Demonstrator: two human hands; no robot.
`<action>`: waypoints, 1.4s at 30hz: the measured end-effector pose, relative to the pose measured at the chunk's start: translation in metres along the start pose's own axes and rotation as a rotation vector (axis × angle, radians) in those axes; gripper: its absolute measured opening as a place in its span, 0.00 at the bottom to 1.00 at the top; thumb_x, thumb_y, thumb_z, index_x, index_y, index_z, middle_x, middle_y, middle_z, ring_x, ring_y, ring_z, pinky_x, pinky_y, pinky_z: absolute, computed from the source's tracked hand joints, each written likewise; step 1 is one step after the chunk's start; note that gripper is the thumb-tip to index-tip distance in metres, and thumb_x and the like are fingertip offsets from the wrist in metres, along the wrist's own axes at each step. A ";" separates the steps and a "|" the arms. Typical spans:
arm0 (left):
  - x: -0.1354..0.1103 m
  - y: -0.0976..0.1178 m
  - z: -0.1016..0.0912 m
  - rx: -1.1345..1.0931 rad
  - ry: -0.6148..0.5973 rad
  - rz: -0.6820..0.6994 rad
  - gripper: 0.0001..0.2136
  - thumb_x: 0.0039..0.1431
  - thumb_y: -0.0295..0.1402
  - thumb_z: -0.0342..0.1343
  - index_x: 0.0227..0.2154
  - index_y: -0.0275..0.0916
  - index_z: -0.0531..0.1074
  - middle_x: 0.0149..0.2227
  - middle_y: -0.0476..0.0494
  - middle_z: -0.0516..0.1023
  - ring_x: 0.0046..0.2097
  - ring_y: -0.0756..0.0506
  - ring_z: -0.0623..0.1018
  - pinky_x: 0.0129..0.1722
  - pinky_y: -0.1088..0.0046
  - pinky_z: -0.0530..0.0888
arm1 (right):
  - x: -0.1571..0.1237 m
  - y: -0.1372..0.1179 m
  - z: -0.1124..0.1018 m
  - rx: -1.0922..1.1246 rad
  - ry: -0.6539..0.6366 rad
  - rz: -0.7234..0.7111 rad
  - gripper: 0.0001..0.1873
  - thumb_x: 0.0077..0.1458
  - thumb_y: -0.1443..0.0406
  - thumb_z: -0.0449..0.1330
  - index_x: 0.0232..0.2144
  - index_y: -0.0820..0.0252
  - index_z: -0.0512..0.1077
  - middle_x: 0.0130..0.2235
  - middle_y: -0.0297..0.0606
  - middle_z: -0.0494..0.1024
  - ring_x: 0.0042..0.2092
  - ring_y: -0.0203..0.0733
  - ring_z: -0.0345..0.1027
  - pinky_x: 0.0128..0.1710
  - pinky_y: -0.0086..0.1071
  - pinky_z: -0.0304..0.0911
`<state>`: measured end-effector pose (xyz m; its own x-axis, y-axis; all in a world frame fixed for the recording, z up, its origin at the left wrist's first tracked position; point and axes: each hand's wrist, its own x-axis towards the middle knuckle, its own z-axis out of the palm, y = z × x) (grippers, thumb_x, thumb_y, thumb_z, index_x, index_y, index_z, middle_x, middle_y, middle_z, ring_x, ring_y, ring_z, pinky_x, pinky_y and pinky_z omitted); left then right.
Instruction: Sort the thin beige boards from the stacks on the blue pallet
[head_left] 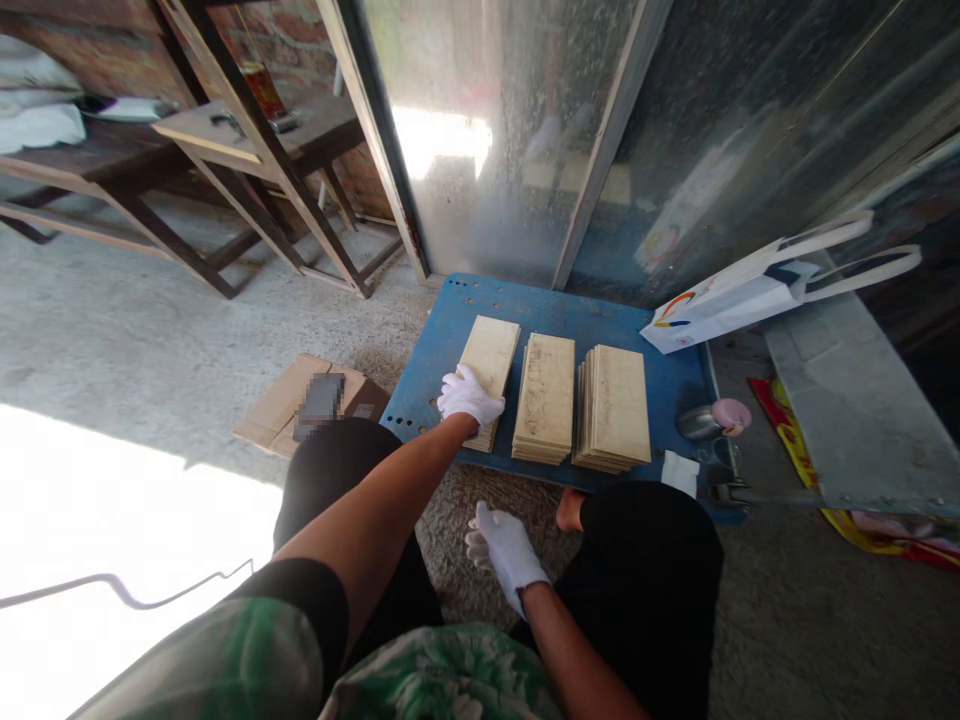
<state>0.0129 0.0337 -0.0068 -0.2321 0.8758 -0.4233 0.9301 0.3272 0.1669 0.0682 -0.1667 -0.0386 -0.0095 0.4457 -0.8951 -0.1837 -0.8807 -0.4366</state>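
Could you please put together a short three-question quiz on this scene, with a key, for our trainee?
1. Multiple choice: which does the left hand touch? A) middle stack; B) left stack; C) right stack.
2. True or false: the right hand, in a white glove, is off all the stacks.
3. Fill in the colour: the stacks stand on a ____ low table.

Key: 1. B; 2. true; 3. blue.
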 end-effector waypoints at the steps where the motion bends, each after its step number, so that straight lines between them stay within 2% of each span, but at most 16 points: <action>1: 0.000 0.001 0.000 0.010 0.000 -0.011 0.54 0.41 0.54 0.59 0.66 0.34 0.38 0.62 0.22 0.52 0.59 0.28 0.63 0.51 0.53 0.66 | -0.001 -0.001 0.000 -0.006 -0.002 -0.005 0.20 0.59 0.52 0.56 0.26 0.63 0.66 0.18 0.31 0.70 0.16 0.28 0.61 0.16 0.22 0.56; 8: -0.001 -0.002 -0.003 0.022 -0.022 0.013 0.56 0.38 0.54 0.61 0.66 0.36 0.39 0.62 0.23 0.50 0.60 0.27 0.62 0.51 0.54 0.67 | -0.004 -0.002 -0.002 -0.065 0.016 -0.024 0.18 0.64 0.58 0.50 0.29 0.64 0.68 0.18 0.30 0.70 0.15 0.28 0.60 0.16 0.22 0.56; 17: -0.009 0.001 -0.001 0.059 -0.011 -0.017 0.56 0.37 0.52 0.62 0.66 0.33 0.42 0.58 0.20 0.55 0.57 0.27 0.66 0.51 0.52 0.66 | -0.004 -0.002 -0.002 -0.047 0.013 -0.035 0.19 0.61 0.53 0.54 0.27 0.63 0.67 0.19 0.30 0.70 0.16 0.28 0.60 0.18 0.23 0.57; 24: -0.033 -0.016 0.004 0.072 0.009 0.006 0.55 0.37 0.53 0.61 0.65 0.31 0.44 0.55 0.23 0.58 0.54 0.29 0.67 0.48 0.54 0.67 | 0.001 0.002 -0.001 -0.030 0.005 -0.073 0.21 0.57 0.49 0.57 0.27 0.62 0.67 0.19 0.31 0.70 0.16 0.30 0.61 0.17 0.23 0.56; 34: -0.072 -0.046 0.017 0.084 0.065 0.072 0.49 0.42 0.54 0.55 0.63 0.32 0.46 0.53 0.27 0.60 0.51 0.30 0.69 0.46 0.56 0.68 | 0.009 0.005 0.000 -0.083 0.006 -0.121 0.16 0.60 0.55 0.54 0.27 0.61 0.67 0.21 0.31 0.71 0.18 0.30 0.63 0.18 0.23 0.57; 38: -0.076 -0.051 0.021 0.073 0.073 0.078 0.51 0.42 0.57 0.53 0.64 0.31 0.44 0.53 0.26 0.59 0.52 0.30 0.68 0.46 0.56 0.67 | 0.009 0.004 -0.001 -0.073 0.010 -0.138 0.17 0.59 0.55 0.55 0.25 0.61 0.66 0.20 0.31 0.71 0.17 0.30 0.62 0.16 0.23 0.56; 42: -0.069 -0.049 0.017 0.065 0.085 0.107 0.53 0.40 0.58 0.54 0.64 0.28 0.43 0.54 0.26 0.59 0.56 0.30 0.65 0.50 0.57 0.65 | 0.009 0.004 0.000 -0.056 0.018 -0.118 0.16 0.60 0.57 0.55 0.24 0.61 0.66 0.18 0.29 0.69 0.16 0.29 0.61 0.16 0.23 0.56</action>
<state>-0.0117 -0.0490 -0.0009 -0.1516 0.9322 -0.3287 0.9666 0.2094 0.1480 0.0679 -0.1659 -0.0487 0.0263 0.5441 -0.8386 -0.1272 -0.8303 -0.5426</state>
